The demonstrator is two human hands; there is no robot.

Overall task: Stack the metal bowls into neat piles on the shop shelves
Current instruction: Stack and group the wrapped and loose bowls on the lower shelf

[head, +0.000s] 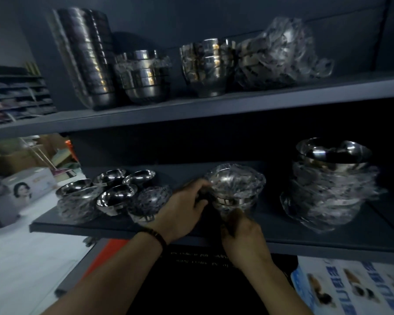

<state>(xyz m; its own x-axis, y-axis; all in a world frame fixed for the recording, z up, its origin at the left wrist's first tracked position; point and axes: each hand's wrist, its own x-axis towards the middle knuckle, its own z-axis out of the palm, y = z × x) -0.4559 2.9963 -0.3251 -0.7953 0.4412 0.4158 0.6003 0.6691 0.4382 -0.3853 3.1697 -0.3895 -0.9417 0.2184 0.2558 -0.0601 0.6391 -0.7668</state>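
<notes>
Centrally on the lower shelf (278, 226) sits a wrapped pile (236, 189) of metal bowls, the left hand (187, 202) curled round its side and the right hand (242, 238) pinching its foot. Thin steel is likely light and stiff. The plastic film looks slippery, so hold low, under the rims. Loose bowls (115, 193) crowd the left. A tall wrapped stack (328, 187) stands well apart on the right.

Head view: facing forward and down at the lower shelf (271, 225).
Upper frame: upper shelf (214, 108) slants right across.
Nearness: close in, left hand (187, 206) and right hand (243, 239) on the wrapped bowl stack (236, 189), lower centre.
</notes>
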